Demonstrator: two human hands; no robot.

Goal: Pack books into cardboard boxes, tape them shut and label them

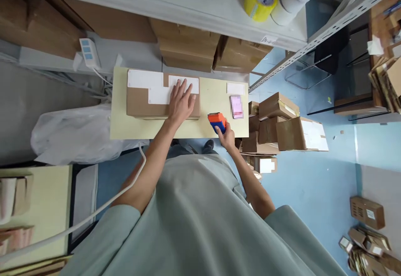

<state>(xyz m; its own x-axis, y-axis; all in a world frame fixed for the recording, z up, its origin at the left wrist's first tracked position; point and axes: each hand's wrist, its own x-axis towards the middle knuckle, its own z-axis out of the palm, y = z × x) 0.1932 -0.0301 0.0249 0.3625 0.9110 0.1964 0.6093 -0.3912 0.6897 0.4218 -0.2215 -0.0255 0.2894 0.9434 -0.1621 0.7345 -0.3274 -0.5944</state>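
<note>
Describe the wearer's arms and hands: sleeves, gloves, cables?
Left hand and right hand: no gloves, no watch visible. Plain grey-green top with short sleeves, forearms uncovered. A white cable crosses the view by the left arm; can't tell if it's attached.

phone (237, 106) blurred, label (195, 85) partly under left hand (181, 102)
</note>
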